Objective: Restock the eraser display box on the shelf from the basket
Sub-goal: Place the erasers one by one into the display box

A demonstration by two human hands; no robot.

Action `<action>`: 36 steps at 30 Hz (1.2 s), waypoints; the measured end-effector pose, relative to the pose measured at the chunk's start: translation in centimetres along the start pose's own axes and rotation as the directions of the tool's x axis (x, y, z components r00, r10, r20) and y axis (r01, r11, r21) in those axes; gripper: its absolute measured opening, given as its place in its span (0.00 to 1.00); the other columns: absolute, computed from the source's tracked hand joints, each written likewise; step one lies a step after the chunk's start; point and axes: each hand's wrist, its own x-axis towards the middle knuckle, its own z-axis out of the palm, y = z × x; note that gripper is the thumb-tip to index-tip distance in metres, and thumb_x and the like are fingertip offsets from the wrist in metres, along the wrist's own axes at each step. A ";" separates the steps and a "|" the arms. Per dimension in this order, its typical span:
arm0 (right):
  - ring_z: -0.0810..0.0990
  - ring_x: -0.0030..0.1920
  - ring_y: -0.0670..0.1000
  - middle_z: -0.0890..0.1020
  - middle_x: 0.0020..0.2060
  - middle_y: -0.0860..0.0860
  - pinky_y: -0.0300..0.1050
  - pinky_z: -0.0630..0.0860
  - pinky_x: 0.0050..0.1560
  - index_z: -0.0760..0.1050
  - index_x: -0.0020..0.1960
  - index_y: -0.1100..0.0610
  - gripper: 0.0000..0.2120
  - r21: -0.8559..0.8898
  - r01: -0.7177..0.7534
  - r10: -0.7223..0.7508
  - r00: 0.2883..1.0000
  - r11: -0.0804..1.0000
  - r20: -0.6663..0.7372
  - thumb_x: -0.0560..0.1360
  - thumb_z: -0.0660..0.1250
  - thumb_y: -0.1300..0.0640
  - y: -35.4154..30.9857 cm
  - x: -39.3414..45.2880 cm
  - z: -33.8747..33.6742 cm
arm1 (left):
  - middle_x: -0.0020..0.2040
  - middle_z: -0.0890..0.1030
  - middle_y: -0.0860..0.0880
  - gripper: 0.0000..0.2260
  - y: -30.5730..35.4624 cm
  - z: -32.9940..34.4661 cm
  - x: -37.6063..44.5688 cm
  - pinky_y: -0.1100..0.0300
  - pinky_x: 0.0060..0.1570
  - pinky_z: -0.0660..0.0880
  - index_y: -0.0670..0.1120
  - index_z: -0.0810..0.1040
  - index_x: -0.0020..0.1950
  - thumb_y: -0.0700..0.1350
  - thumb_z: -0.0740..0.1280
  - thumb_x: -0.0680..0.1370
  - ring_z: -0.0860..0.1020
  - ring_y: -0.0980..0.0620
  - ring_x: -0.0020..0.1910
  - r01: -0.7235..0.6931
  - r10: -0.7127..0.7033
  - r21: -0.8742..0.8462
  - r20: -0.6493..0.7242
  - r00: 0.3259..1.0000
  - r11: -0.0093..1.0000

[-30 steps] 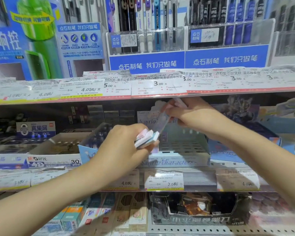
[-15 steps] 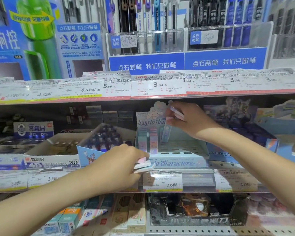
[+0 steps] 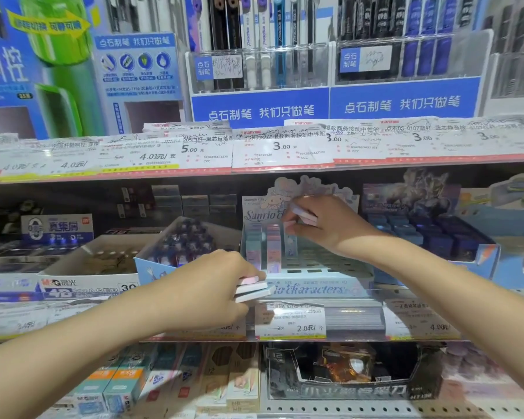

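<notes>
Now the left hand [image 3: 203,290] waits in front of the shelf edge, fingers curled round a small stack of erasers [image 3: 251,289] (the supply for refilling). To its right stands the eraser display box [image 3: 312,290], only its left slots filled. Over it the right hand [image 3: 324,225] pinches one eraser [image 3: 304,214], likely mid-placement; the next move calls for seating it upright in an empty slot.

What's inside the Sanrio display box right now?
The display box holds three upright erasers at its back left; the slotted floor elsewhere looks bare. The right hand, pinching an eraser, covers part of the back row.
</notes>
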 end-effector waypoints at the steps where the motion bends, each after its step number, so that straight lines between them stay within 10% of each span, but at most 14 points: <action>1: 0.78 0.48 0.51 0.79 0.46 0.53 0.48 0.73 0.51 0.74 0.41 0.64 0.11 -0.024 0.027 -0.028 0.999 0.999 -0.016 0.74 0.66 0.56 0.1 0.0 0.1 | 0.36 0.80 0.47 0.09 -0.3 0.1 0.1 0.69 0.25 0.64 0.40 0.78 0.49 0.43 0.64 0.73 0.69 0.60 0.27 0.004 -0.004 0.005 0.006 1.000 1.000; 5: 0.75 0.49 0.51 0.76 0.47 0.52 0.43 0.70 0.48 0.77 0.38 0.60 0.10 -0.070 0.040 -0.043 0.998 0.997 -0.051 0.74 0.64 0.57 -0.1 -0.1 0.1 | 0.39 0.75 0.44 0.04 -0.7 0.2 0.2 0.63 0.29 0.65 0.46 0.72 0.44 0.45 0.63 0.72 0.68 0.56 0.29 -0.010 0.008 0.038 0.043 0.999 0.999; 12: 0.81 0.48 0.61 0.83 0.48 0.54 0.54 0.77 0.48 0.81 0.50 0.55 0.10 0.103 -0.143 0.140 0.989 0.984 0.039 0.74 0.62 0.60 -0.3 -0.9 0.3 | 0.63 0.78 0.54 0.22 -0.5 -0.2 -0.2 0.77 0.28 0.65 0.55 0.70 0.69 0.44 0.64 0.75 0.73 0.72 0.37 -0.012 0.012 -0.013 0.059 0.998 1.000; 16: 0.79 0.41 0.43 0.78 0.42 0.33 0.33 0.71 0.36 0.78 0.53 0.50 0.08 0.296 -0.267 0.237 0.962 0.917 0.134 0.75 0.65 0.51 -0.2 -1.3 -0.5 | 0.41 0.80 0.49 0.05 -0.5 -0.2 -0.1 0.67 0.26 0.62 0.46 0.77 0.46 0.45 0.64 0.73 0.69 0.56 0.28 -0.007 0.008 -0.016 0.058 0.998 1.000; 21: 0.61 0.23 0.45 0.66 0.30 0.50 0.35 0.57 0.21 0.72 0.47 0.57 0.06 0.858 -0.420 0.271 0.898 0.296 0.346 0.72 0.61 0.58 -0.7 -2.0 -0.9 | 0.28 0.74 0.45 0.10 0.2 -0.7 0.2 0.60 0.29 0.62 0.40 0.74 0.35 0.46 0.65 0.71 0.66 0.55 0.26 -0.031 0.018 -0.228 -0.062 0.998 0.973; 25: 0.61 0.25 0.46 0.64 0.31 0.50 0.36 0.57 0.26 0.69 0.34 0.59 0.06 0.914 -0.405 0.122 0.906 -0.023 0.405 0.68 0.57 0.60 -1.9 -2.3 -0.9 | 0.25 0.75 0.52 0.03 1.5 -1.3 0.3 0.69 0.26 0.65 0.44 0.81 0.42 0.43 0.69 0.73 0.68 0.60 0.23 0.001 -0.094 -0.500 -0.160 0.983 0.866; 31: 0.71 0.30 0.47 0.70 0.30 0.51 0.39 0.70 0.34 0.72 0.37 0.58 0.08 0.957 -0.289 0.121 0.950 0.002 0.286 0.72 0.57 0.58 -3.9 -2.2 -0.2 | 0.24 0.75 0.49 0.10 3.3 -1.7 0.5 0.70 0.22 0.65 0.41 0.81 0.38 0.48 0.69 0.74 0.69 0.58 0.21 0.048 -0.226 -0.840 -0.090 0.970 0.541; 36: 0.73 0.39 0.51 0.73 0.37 0.54 0.43 0.74 0.43 0.73 0.44 0.60 0.08 0.980 -0.196 0.173 0.967 0.029 0.188 0.76 0.56 0.61 -5.2 -2.3 -0.3 | 0.22 0.73 0.52 0.12 3.9 -1.1 0.6 0.70 0.21 0.64 0.42 0.80 0.37 0.51 0.72 0.70 0.67 0.57 0.22 0.063 -0.294 -0.870 -0.096 0.951 0.488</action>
